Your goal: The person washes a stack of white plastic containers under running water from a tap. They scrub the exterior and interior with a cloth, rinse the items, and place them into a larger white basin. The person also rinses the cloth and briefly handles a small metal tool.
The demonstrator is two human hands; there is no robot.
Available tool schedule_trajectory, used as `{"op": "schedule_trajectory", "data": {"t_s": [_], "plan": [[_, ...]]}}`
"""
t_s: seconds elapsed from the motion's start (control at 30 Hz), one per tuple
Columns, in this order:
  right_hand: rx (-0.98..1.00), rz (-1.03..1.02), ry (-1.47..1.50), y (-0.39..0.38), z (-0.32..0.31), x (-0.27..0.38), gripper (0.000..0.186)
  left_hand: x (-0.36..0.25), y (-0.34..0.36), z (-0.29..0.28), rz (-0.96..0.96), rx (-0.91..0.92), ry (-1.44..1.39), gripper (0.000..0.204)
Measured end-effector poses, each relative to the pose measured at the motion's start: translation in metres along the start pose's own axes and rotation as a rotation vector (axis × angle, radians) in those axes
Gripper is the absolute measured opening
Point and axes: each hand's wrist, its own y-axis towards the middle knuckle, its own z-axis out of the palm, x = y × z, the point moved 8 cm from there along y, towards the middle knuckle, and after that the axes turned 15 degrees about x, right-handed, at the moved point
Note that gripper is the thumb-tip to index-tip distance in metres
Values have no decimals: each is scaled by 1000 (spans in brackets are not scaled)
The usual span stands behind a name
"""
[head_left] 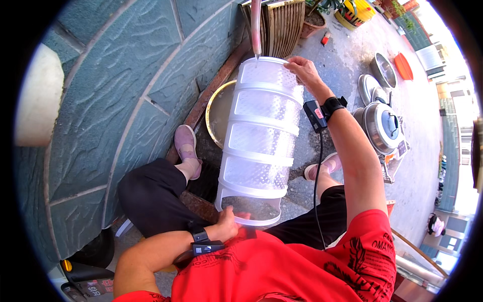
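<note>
A long white translucent plastic stack (256,141) of perforated tiers fills the middle, sloping away from my lap. My right hand (303,72) grips its far rim at the upper right, fingers bent over the edge. My left hand (227,225) holds the near lower rim, partly seen through the plastic. A pink and silver pipe (256,27) comes down at the stack's far end; whether it touches cannot be made out. Behind the stack is a round yellow-rimmed basin (216,98), partly hidden.
A blue stone-patterned wall (126,60) rises on the left. Slatted wood (271,30), a potted plant (313,22) and a yellow bucket (352,12) stand beyond. On the concrete to the right are steel pots (375,141), a steel bowl (385,70) and an orange basin (404,66).
</note>
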Motion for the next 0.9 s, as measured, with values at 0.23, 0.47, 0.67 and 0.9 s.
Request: {"op": "schedule_trajectory", "data": {"t_s": [0.23, 0.47, 0.67, 0.9], "plan": [[-27, -27, -9, 3, -2, -11, 16, -9, -8, 10, -162, 117, 309, 42], [-75, -72, 56, 13, -23, -30, 19, -45, -7, 14, -421, 404, 1434, 52], [-103, -61, 52, 5, -32, -43, 22, -111, -77, 154, 576, -96, 2143, 50], [-210, -19, -39, 3, -59, -67, 25, -108, -90, 171, 967, -251, 2304, 80]]}}
